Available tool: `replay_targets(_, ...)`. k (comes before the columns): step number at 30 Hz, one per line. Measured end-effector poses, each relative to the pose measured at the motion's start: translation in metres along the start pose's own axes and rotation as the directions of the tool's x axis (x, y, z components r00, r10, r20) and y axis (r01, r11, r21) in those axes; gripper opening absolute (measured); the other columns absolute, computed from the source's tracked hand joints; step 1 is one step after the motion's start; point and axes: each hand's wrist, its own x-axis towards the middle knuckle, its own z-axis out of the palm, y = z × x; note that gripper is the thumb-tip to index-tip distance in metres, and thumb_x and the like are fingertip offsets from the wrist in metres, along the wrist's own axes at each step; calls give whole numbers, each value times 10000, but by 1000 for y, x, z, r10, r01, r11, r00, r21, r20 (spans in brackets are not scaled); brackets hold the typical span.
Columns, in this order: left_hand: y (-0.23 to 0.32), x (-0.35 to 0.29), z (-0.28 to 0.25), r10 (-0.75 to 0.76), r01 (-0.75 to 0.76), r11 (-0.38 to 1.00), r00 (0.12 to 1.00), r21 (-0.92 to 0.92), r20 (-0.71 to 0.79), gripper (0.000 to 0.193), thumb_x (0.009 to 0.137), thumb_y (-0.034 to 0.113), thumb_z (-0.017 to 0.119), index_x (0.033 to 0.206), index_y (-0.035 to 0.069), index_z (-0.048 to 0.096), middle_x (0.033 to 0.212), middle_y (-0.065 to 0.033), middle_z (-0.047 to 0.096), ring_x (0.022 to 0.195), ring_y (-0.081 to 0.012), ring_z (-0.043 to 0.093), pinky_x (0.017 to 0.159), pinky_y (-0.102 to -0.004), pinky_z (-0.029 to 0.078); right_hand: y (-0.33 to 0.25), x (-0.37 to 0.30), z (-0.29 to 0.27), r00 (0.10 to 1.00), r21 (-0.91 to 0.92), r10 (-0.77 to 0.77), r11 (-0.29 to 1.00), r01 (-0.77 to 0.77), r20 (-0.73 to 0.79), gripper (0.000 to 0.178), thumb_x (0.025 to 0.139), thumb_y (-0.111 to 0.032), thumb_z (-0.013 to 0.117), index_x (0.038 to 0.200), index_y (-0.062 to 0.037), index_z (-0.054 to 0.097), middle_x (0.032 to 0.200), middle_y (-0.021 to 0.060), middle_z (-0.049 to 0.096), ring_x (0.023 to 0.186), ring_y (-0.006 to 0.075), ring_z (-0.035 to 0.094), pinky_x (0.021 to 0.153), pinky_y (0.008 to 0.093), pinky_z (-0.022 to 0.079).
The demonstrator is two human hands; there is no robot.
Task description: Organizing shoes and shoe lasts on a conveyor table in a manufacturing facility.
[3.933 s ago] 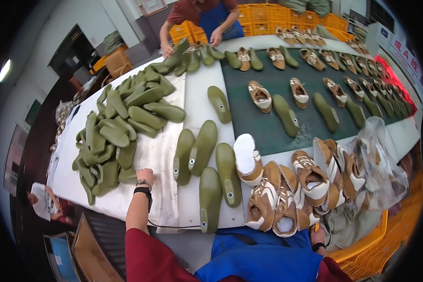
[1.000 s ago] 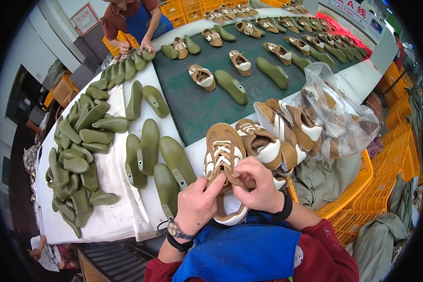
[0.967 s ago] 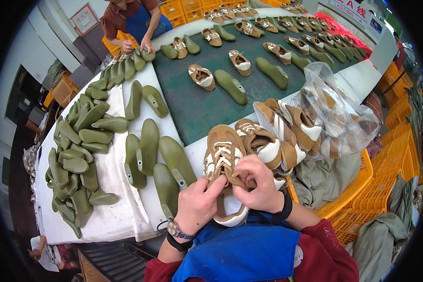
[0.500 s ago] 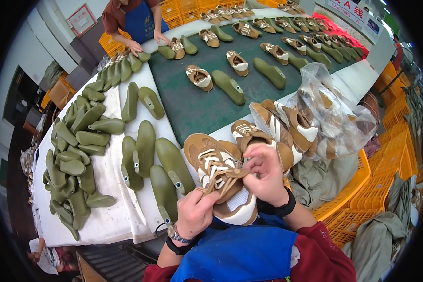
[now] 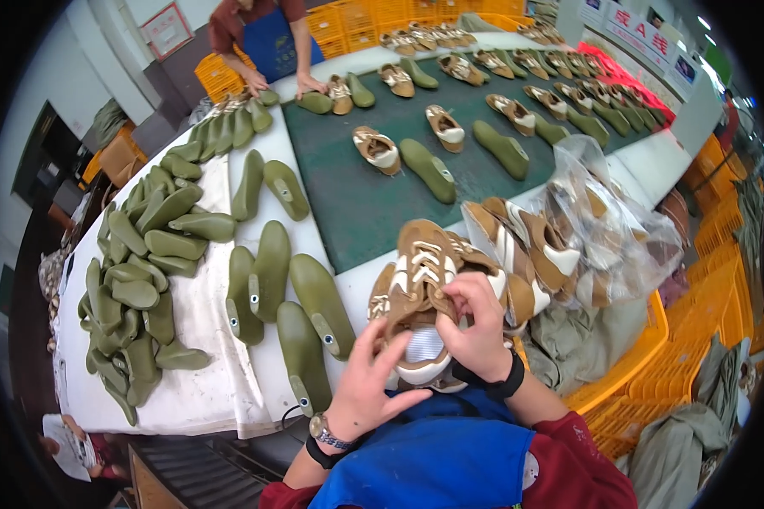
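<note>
A brown sneaker with white laces and a white heel stands in front of me, toe pointing away, its striped pale insole showing through the opening. My right hand pinches the sneaker's upper at the edge of the opening near the tongue. On its left side, my left hand is open, fingers and thumb spread around the heel end, with the fingertips at the collar. Another brown sneaker is partly hidden behind it. Green shoe lasts lie just left of my left hand.
A heap of green lasts covers the table's left side. Sneakers and lasts stand in rows on the green belt. At right are more sneakers, a clear plastic bag of shoes and orange crates. A co-worker handles lasts at the far end.
The laces are no longer pulled up between my hands. My left hand has let go and spread its fingers; my right now pinches the upper. The sneaker has turned more upright, toe away.
</note>
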Motion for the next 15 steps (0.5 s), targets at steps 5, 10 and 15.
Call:
replay_targets(5,-5,-3,-12,-57,63,995,996,-74,74,627,742,235,762,1268,34,486,1358,-216,385,1124,-338,529,922,-396,464,13,1,-3,999,-59,38,998,-36,27,339,654,91,582,975,-15,573,926,97,532,649,157,516,556,255,444)
replay_targets(10,-29,-35,-38,-53,52,991,999,126,3,485,785,157,691,1217,25,514,1144,-178,556,1050,-341,552,901,-390,463,43,-14,-3,988,64,126,989,-131,86,312,679,98,563,969,-17,570,985,95,533,766,158,551,627,231,461)
replay_targets(15,-36,-52,-13,-100,107,992,990,64,-98,502,826,195,649,1265,32,467,1133,-171,559,1006,-333,559,864,-385,466,45,-29,-7,990,276,33,959,-69,136,363,711,151,445,1035,-11,468,1032,78,409,974,171,472,873,255,388)
